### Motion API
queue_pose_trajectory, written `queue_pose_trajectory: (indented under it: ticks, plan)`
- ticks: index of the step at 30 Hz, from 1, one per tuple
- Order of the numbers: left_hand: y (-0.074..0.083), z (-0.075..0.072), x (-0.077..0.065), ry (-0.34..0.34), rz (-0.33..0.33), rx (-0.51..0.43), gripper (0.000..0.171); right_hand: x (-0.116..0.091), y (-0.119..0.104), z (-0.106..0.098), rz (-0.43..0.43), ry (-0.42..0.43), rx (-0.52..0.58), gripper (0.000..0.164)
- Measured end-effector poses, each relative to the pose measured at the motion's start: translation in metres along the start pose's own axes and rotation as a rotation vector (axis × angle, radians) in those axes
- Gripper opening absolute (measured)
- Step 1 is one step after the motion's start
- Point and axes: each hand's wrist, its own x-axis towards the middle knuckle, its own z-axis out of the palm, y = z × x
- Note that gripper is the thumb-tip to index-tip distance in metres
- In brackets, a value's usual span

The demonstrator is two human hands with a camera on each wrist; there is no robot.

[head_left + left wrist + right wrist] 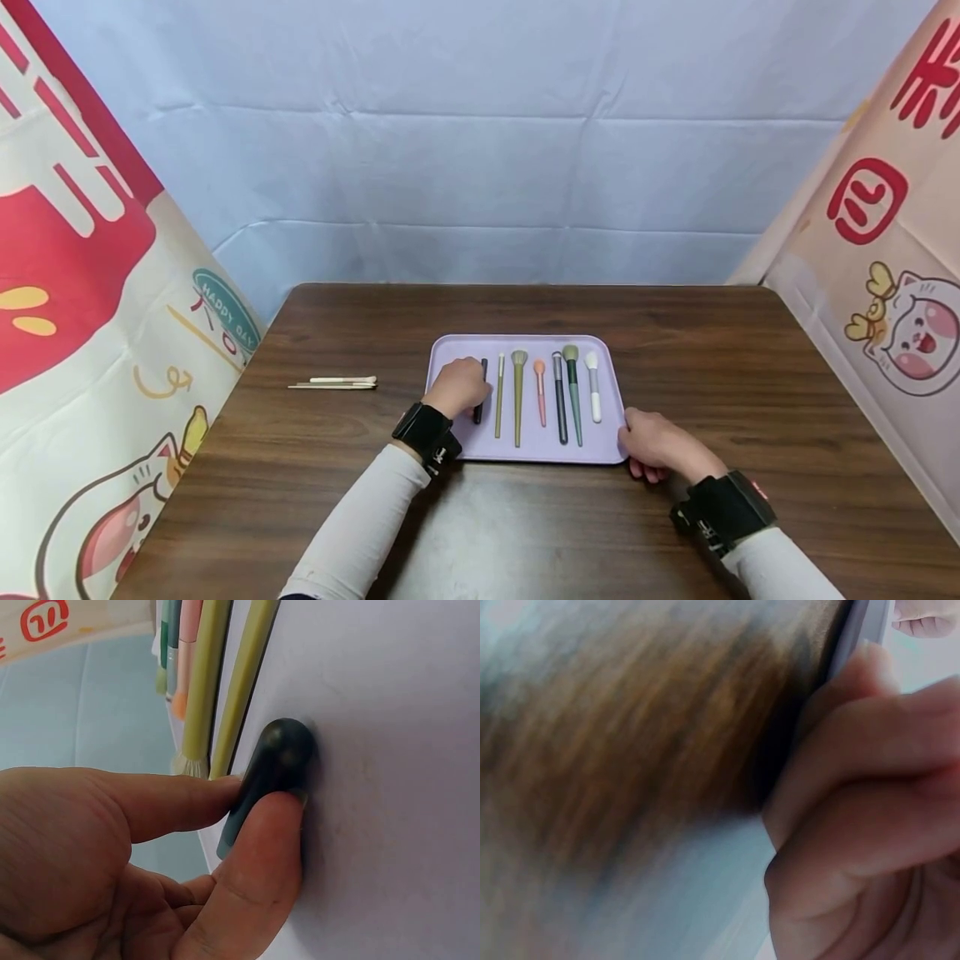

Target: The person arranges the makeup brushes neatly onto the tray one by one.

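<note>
A lilac tray [540,455] lies on the wooden table with a row of makeup brushes on it. At its left end my left hand [457,387] pinches a short dark makeup brush [274,765] between thumb and finger, its rounded end low over the tray. To the right lie a thin olive brush [499,400], a wider olive brush [518,400], a pink brush [541,396], a dark grey brush [560,404], a green brush [574,396] and a white-and-grey brush [594,387]. My right hand [660,442] grips the tray's front right corner.
Left of the tray, a few thin pale sticks or brushes [333,383] lie together on the table [360,333]. A light blue cloth [465,167] hangs behind the table, and printed cloths hang at both sides.
</note>
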Motion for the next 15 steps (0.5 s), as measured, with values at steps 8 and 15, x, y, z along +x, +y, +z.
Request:
queue_pose_trajectory:
  ticks: [8, 15]
  plan:
    - [0.0025, -0.0029, -0.0023, -0.011, 0.005, 0.0, 0.025, 0.0005, 0.0001, -0.0022, -0.003, -0.009, 0.0, 0.013]
    - [0.0008, -0.0029, -0.0022, -0.007, 0.007, -0.022, 0.03, 0.0004, -0.0002, -0.0018, -0.003, -0.013, -0.001, 0.013]
